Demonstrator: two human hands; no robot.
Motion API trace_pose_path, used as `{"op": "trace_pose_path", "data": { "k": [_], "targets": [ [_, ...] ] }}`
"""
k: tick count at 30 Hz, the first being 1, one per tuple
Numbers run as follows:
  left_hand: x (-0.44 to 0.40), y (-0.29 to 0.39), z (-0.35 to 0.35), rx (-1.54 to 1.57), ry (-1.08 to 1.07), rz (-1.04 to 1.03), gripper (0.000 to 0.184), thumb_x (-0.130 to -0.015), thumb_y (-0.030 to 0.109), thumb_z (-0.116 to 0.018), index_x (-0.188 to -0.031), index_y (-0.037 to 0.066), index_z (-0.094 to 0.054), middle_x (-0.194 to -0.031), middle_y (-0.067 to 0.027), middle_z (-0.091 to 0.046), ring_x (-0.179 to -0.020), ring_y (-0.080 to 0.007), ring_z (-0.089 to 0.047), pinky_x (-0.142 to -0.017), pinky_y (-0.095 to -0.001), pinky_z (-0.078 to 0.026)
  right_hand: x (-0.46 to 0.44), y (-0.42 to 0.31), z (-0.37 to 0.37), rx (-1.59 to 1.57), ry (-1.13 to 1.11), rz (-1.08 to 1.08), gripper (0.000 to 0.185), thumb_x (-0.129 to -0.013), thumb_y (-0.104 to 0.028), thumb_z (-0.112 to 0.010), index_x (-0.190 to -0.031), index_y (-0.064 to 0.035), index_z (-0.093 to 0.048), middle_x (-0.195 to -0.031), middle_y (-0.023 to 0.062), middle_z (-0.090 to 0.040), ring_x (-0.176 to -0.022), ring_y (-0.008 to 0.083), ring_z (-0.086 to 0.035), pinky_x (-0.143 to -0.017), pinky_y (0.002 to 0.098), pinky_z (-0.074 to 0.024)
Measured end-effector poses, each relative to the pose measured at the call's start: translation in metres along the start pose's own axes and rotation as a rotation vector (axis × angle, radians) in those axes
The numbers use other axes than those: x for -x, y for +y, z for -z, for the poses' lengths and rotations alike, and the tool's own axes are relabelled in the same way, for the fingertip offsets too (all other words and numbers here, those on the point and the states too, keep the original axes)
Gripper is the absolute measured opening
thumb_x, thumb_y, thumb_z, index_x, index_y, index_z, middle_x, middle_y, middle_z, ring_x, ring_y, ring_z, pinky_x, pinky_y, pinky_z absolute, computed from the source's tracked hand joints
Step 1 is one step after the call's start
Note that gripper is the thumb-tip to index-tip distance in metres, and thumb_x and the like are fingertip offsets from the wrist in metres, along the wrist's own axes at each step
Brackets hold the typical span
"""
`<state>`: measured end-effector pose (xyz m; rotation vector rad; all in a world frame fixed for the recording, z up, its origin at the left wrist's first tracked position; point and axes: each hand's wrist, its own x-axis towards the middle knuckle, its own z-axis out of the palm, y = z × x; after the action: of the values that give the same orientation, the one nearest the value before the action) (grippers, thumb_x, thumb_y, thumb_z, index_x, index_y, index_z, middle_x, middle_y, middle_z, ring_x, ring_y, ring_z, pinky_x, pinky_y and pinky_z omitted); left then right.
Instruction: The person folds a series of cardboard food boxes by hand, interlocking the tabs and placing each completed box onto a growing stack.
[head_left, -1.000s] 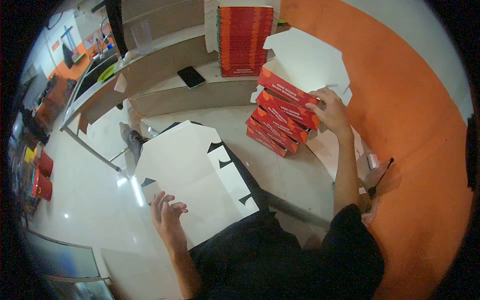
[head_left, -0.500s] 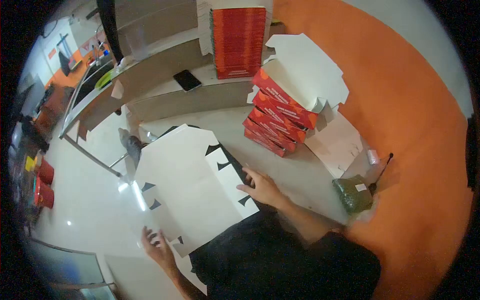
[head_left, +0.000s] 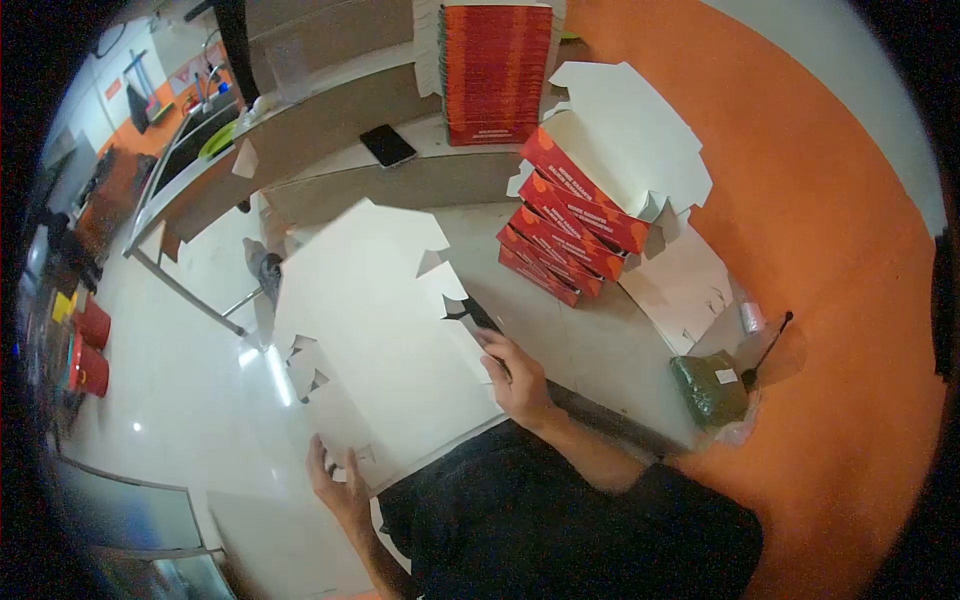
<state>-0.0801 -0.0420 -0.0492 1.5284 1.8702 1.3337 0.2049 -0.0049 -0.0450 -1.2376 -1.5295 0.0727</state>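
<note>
A partly folded cardboard box (head_left: 385, 330), white inside, lies over my lap with its cut flaps and notches showing. My right hand (head_left: 520, 380) grips its right side wall, with the fingers curled at the outer edge. At the lower left corner, my left hand (head_left: 343, 490) is beside the left flap, thumb and fingers apart. Whether those fingertips touch the cardboard I cannot tell. The left side panel tilts up slightly.
Several red folded boxes (head_left: 575, 235) are stacked on the ledge, the top one with its lid raised. Behind stands a tall stack of red flat cartons (head_left: 495, 75). A phone (head_left: 388, 146), a green filled bag (head_left: 710, 388) and an orange wall (head_left: 820, 250) are around.
The box has lifted and its side walls tilt up more. My right hand has closed on the right wall; my left hand has moved right, nearer the lower left corner.
</note>
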Motion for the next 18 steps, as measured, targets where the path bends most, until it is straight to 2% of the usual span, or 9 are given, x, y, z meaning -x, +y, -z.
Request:
{"op": "trace_pose_path", "data": {
  "k": [3, 4, 8, 9, 10, 13, 16, 17, 18],
  "targets": [
    [-0.006, 0.011, 0.007, -0.042, 0.029, -0.076, 0.044, -0.086, 0.009, -0.06, -0.127, -0.002, -0.048, -0.123, -0.0176, -0.052, -0.115, -0.0266, -0.05, -0.09, -0.0402, -0.045, -0.01, -0.032, 0.026, -0.461, -0.186, -0.468, 0.02, -0.091, -0.014, -0.057, -0.105, -0.002, -0.051, -0.096, 0.0119, -0.061, -0.086, 0.0185, -0.06, -0.079, 0.0308, -0.0476],
    [-0.009, 0.013, 0.012, -0.018, 0.023, -0.076, 0.043, -0.086, 0.01, -0.06, -0.127, -0.001, -0.049, -0.126, -0.0176, -0.049, -0.12, -0.0276, -0.047, -0.093, -0.041, -0.043, -0.013, -0.035, 0.03, -0.556, -0.196, -0.488, 0.019, -0.092, -0.014, -0.057, -0.106, -0.0025, -0.051, -0.095, 0.01, -0.06, -0.086, 0.0166, -0.059, -0.078, 0.0296, -0.047],
    [-0.019, 0.019, 0.031, 0.606, 0.05, 0.273, 0.023, -0.089, 0.011, -0.058, -0.109, -0.001, -0.055, -0.11, -0.0141, -0.057, -0.098, -0.0215, -0.056, -0.086, -0.0341, -0.046, -0.028, -0.024, 0.038, -0.787, -0.311, -0.512, 0.025, -0.094, -0.015, -0.053, -0.114, -0.003, -0.046, -0.097, 0.0055, -0.061, -0.088, 0.0099, -0.056, -0.078, 0.0248, -0.0449],
    [-0.019, 0.045, 0.033, 0.61, 0.129, 0.242, 0.017, -0.089, 0.009, -0.059, -0.101, -0.001, -0.053, -0.098, -0.0101, -0.058, -0.088, -0.0153, -0.056, -0.078, -0.0297, -0.046, -0.029, -0.02, 0.037, -0.798, -0.351, -0.517, 0.025, -0.095, -0.017, -0.051, -0.115, -0.0034, -0.046, -0.097, 0.0045, -0.06, -0.089, 0.0093, -0.055, -0.078, 0.0239, -0.044],
    [-0.019, 0.041, 0.035, 0.526, 0.105, 0.185, 0.017, -0.089, 0.008, -0.059, -0.101, -0.001, -0.052, -0.096, -0.0096, -0.058, -0.087, -0.0147, -0.055, -0.077, -0.029, -0.046, -0.03, -0.019, 0.037, -0.809, -0.39, -0.522, 0.025, -0.095, -0.019, -0.05, -0.115, -0.0038, -0.045, -0.098, 0.0036, -0.059, -0.089, 0.0087, -0.055, -0.078, 0.0231, -0.0431],
    [-0.015, 0.035, 0.041, 0.353, 0.042, 0.067, 0.017, -0.088, 0.006, -0.059, -0.1, -0.002, -0.05, -0.092, -0.0082, -0.058, -0.084, -0.0126, -0.054, -0.072, -0.0272, -0.046, -0.027, -0.029, 0.029, -1.224, -0.437, -0.805, 0.026, -0.097, -0.022, -0.048, -0.116, -0.0048, -0.047, -0.101, 0.0022, -0.057, -0.09, 0.0073, -0.052, -0.079, 0.0226, -0.0415],
    [-0.007, 0.032, 0.029, 0.392, 0.107, 0.085, 0.015, -0.088, 0.008, -0.06, -0.096, -0.001, -0.051, -0.09, -0.0072, -0.058, -0.08, -0.0134, -0.055, -0.071, -0.0273, -0.046, -0.026, -0.029, 0.017, -1.18, -0.557, -0.788, 0.027, -0.096, -0.023, -0.049, -0.117, -0.0053, -0.047, -0.103, 0.0018, -0.055, -0.091, 0.0069, -0.051, -0.081, 0.0241, -0.0415],
    [-0.005, 0.023, 0.029, 0.398, 0.049, 0.086, 0.014, -0.088, 0.011, -0.06, -0.087, -0.001, -0.053, -0.098, -0.0092, -0.056, -0.086, -0.0151, -0.054, -0.075, -0.029, -0.046, -0.028, -0.031, 0.021, -0.81, -0.683, -0.706, 0.03, -0.093, -0.02, -0.055, -0.117, -0.0046, -0.047, -0.104, 0.0019, -0.055, -0.093, 0.008, -0.051, -0.083, 0.0258, -0.0414],
    [-0.001, 0.015, 0.025, 0.389, -0.006, 0.029, 0.014, -0.088, 0.011, -0.06, -0.085, -0.001, -0.054, -0.102, -0.0099, -0.055, -0.09, -0.016, -0.054, -0.076, -0.0298, -0.045, -0.025, -0.029, 0.017, -0.847, -0.689, -0.715, 0.032, -0.091, -0.019, -0.058, -0.116, -0.0043, -0.047, -0.105, 0.0021, -0.055, -0.094, 0.0092, -0.051, -0.084, 0.026, -0.0415]
  ]
}}
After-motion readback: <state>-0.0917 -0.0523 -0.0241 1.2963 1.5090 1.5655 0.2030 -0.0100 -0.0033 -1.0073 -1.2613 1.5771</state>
